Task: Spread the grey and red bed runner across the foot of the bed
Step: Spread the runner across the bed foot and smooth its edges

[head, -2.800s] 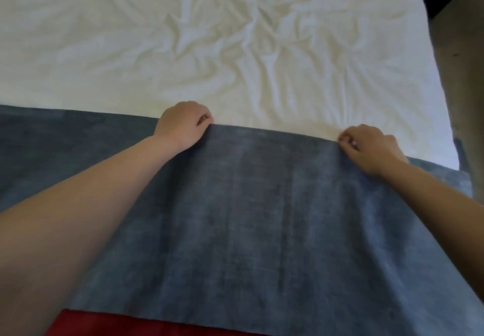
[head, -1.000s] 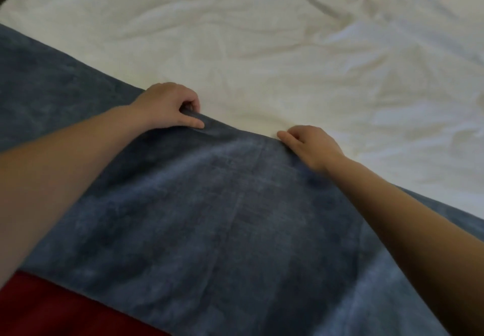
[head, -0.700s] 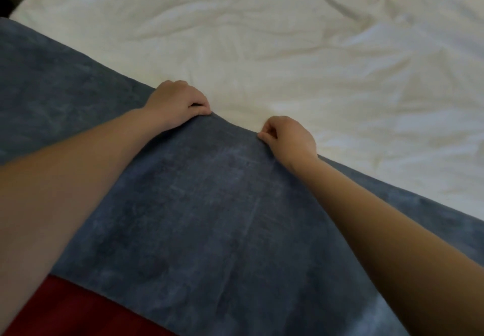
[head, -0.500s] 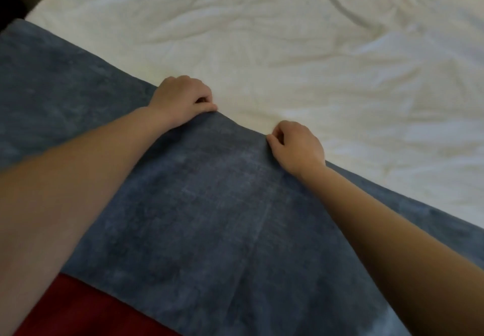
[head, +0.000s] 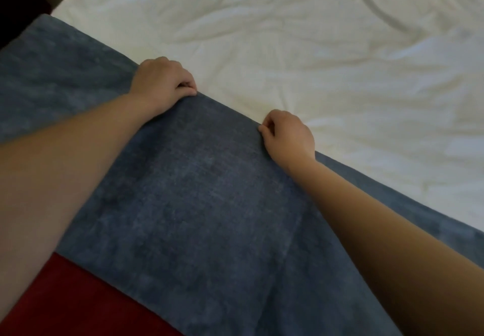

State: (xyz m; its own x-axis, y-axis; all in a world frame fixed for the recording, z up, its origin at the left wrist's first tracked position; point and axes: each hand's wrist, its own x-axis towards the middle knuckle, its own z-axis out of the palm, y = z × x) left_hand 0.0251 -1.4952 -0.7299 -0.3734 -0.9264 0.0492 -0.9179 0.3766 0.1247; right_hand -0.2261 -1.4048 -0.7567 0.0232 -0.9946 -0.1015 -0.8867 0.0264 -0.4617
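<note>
White sheet [head: 314,47] behind; left grip [head: 162,84], right grip [head: 288,134] curled, pinching bed runner [head: 196,191] edge.

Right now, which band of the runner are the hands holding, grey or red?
The grey band: left hand and right hand both pinch its far edge beside the white sheet; the red band lies untouched.

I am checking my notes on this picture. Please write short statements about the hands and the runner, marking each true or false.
1. The left hand and the right hand both hold the far edge of the runner. True.
2. The red band touches the white sheet. False: the grey part borders the sheet; the red lies nearest the person.
3. The white sheet is wrinkled. True.
4. The right hand lies flat, fingers straight. False: its fingers are curled, pinching the edge.
</note>
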